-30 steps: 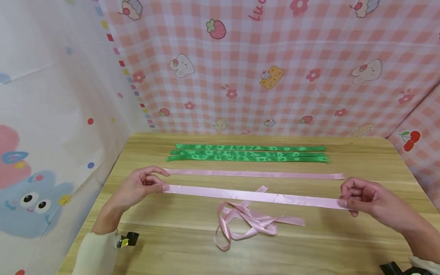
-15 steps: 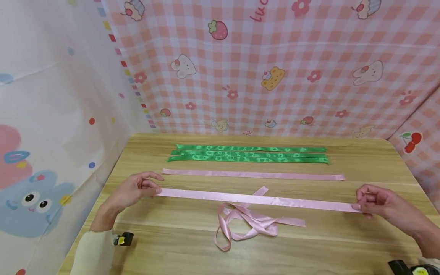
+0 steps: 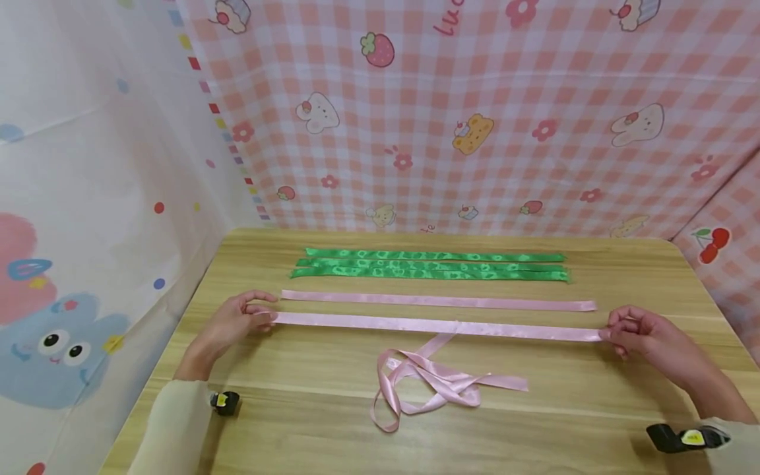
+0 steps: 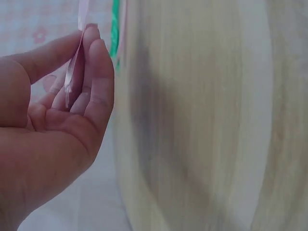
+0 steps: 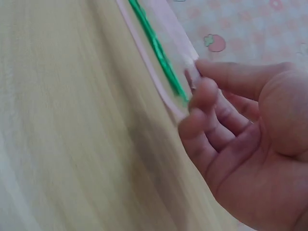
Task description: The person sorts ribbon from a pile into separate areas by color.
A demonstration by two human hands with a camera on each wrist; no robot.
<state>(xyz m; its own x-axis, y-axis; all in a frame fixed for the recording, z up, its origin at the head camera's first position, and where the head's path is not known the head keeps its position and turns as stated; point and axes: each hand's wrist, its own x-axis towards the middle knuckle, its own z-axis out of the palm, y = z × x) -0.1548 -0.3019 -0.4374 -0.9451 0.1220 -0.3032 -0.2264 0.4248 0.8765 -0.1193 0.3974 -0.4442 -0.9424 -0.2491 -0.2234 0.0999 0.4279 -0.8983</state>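
Note:
A pink satin ribbon (image 3: 415, 324) is stretched nearly straight between both hands, above the table. My left hand (image 3: 237, 321) pinches its left end between thumb and fingers; in the left wrist view a short tail of ribbon (image 4: 70, 74) hangs inside the palm. The right end is pinched by my right hand (image 3: 647, 340), also seen in the right wrist view. Just beyond lies a second pink ribbon (image 3: 439, 301), flat and straight on the table. Nearer to me is a loose, looped heap of pink ribbon (image 3: 436, 386), one end of which passes up to the held strip.
Several green patterned ribbons (image 3: 430, 272) lie side by side along the back of the wooden table (image 3: 297, 429). A pink checked cloth (image 3: 415, 92) hangs behind, and a white printed cloth (image 3: 89, 165) at the left.
Both hands first spread apart, pulling the ribbon straighter and drawing more length between them. Then both moved away from me, bringing it closer to the flat pink ribbon.

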